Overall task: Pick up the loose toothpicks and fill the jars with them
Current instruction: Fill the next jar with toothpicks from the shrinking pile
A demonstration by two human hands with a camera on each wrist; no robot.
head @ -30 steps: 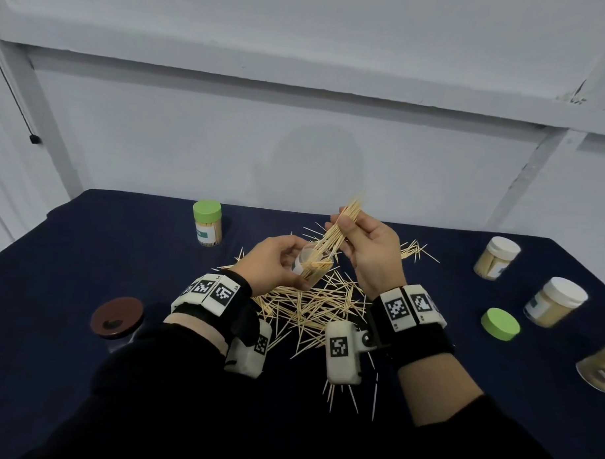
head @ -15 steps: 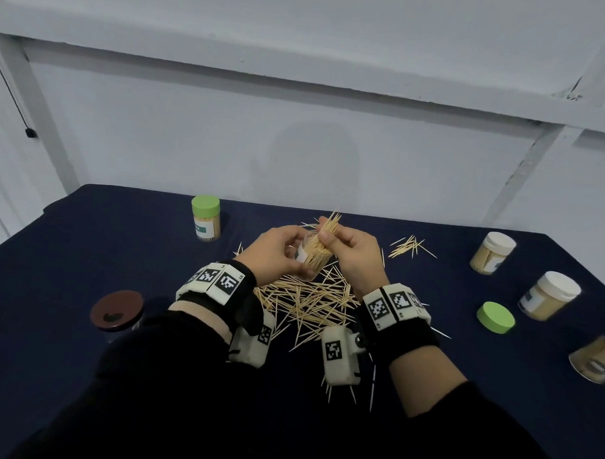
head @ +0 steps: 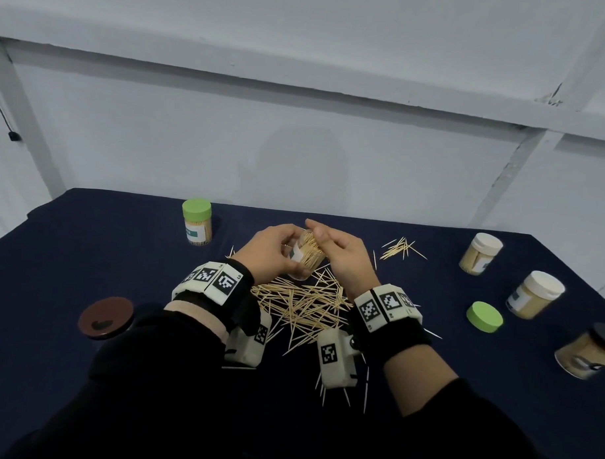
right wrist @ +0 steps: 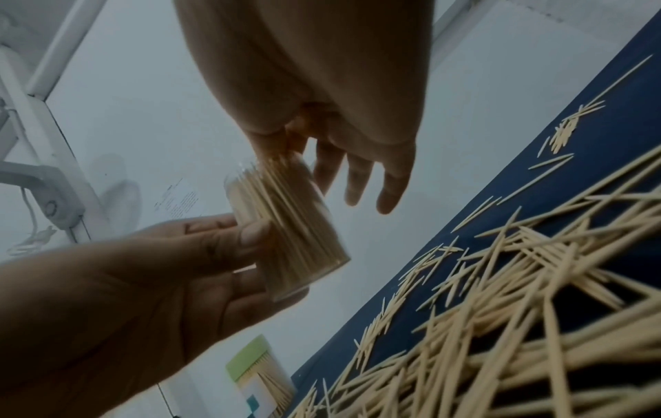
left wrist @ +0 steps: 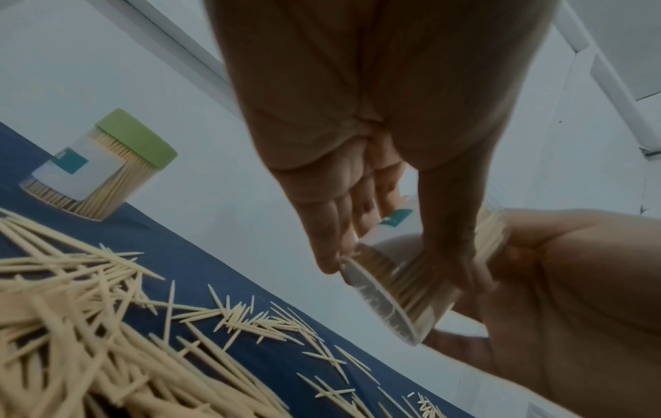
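Note:
My left hand (head: 273,252) grips a clear lidless jar (head: 305,260) above the dark blue table, tilted with its mouth up toward my right hand (head: 341,254). The jar (right wrist: 286,226) is packed with toothpicks. My right thumb and forefinger touch the toothpick tips at the jar's mouth; the other right fingers (right wrist: 361,181) are straight and spread. In the left wrist view my left fingers (left wrist: 343,226) wrap the jar (left wrist: 400,282). Loose toothpicks (head: 302,305) lie heaped under both hands, and a small cluster (head: 400,248) lies further right.
A green-lidded jar (head: 196,222) stands at the back left. Two white-lidded jars (head: 480,253) (head: 535,294), a loose green lid (head: 484,317) and a dark-lidded jar (head: 588,352) are on the right. A brown-lidded jar (head: 106,318) sits at the near left.
My right hand lowered a pinched bundle of toothpicks down into the jar; the bundle now sits inside and the fingers rest at its mouth. Both hands dropped slightly.

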